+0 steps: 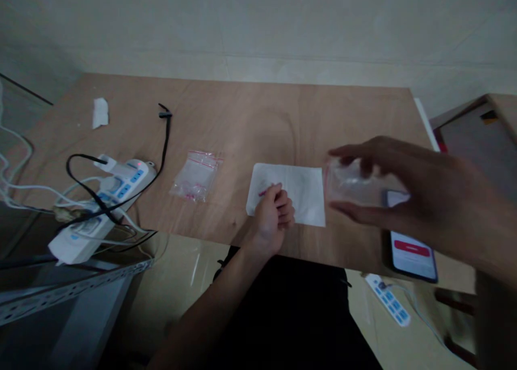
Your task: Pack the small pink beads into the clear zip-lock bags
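Note:
My left hand (276, 218) rests closed on the near part of a white sheet of paper (311, 192), fingers curled in. By its thumb and fingertip shows a small pinkish thing (262, 193); whether it is pinched or lies on the paper I cannot tell. To the right, my right hand (420, 197), blurred, holds a small clear zip bag (343, 181) with a pink edge strip between thumb and fingers, just beyond the paper's right edge. Another group of clear zip bags (197, 177) with pink strips lies flat on the wooden table, left of the paper.
A phone (412, 254) with a lit screen lies under my right hand. At the table's left, a white power strip (133, 184) carries tangled black and white cables. A white scrap (100, 113) lies at the far left. Another power strip (388, 300) is on the floor.

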Tool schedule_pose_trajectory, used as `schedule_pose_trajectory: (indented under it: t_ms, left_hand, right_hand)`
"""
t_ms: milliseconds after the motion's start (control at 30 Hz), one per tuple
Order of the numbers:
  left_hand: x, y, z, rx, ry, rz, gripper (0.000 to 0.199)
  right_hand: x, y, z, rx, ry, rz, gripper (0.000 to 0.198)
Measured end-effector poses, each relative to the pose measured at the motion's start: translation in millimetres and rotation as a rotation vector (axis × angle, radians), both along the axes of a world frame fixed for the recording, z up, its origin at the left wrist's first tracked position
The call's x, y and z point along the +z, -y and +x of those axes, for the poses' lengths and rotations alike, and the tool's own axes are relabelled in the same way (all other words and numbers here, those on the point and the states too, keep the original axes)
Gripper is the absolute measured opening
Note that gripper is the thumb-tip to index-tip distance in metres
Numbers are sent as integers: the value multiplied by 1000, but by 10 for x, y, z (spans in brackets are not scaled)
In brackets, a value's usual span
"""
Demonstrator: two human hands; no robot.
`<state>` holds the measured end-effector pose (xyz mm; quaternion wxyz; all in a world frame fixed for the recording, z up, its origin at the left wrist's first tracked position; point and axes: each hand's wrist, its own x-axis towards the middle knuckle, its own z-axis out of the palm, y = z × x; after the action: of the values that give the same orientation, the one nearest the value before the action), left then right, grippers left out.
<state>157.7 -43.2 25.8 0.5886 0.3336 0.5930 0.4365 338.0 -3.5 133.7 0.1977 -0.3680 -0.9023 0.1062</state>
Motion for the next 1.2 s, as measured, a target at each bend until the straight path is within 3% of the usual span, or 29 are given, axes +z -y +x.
schedule_pose_trajectory:
  t_ms: [100,200,300,367,500,733,800,867,967,1033,1100,1200]
  left_hand:
    - [-43,-193,-17,-53,-548,293,47]
    - [-154,-386,-7,-293,-1035,538,37]
    - [-292,-516,2,-399,-1140,590,31]
    - [-365,-551,-5,-418,-1157,602,29]
    - [-435,-556,-31,-434,-1201,625,30]
    - [-398,-516,-74,-409,-1252,669,35]
    - [-362,-473,-160,-329,-1266,682,37]
    - [-319,-427,-324,-150,-1277,672,32]
    - [-262,-377,-706,177,-1302,554,27]
    - [-240,-356,-999,299,-1346,431,55]
    - [-233,-335,-1259,285,-1377,290,75]
    - [-242,-291,-1496,181,-1409,127,77]
  right_hand:
    - [-439,-108,333,-441,-106,63,52]
    - [-998,-172,407,-655,-185,42,51]
    - [-1402,-185,300,-706,-112,-43,67]
    - [-1531,-166,218,-708,-27,-79,73]
    - [-1573,-117,156,-727,155,-133,79]
    - [-1562,-88,201,-735,70,-107,84]
    - [-1561,-74,208,-742,38,-94,85]
    - [-1557,-62,210,-750,7,-84,84]
    - [-1552,-51,208,-756,-50,-68,81]
    - [-1555,-50,207,-753,-98,-56,78]
    - [-1560,-50,208,-754,-139,-49,75]
    - [-1562,-46,210,-721,-230,-49,70]
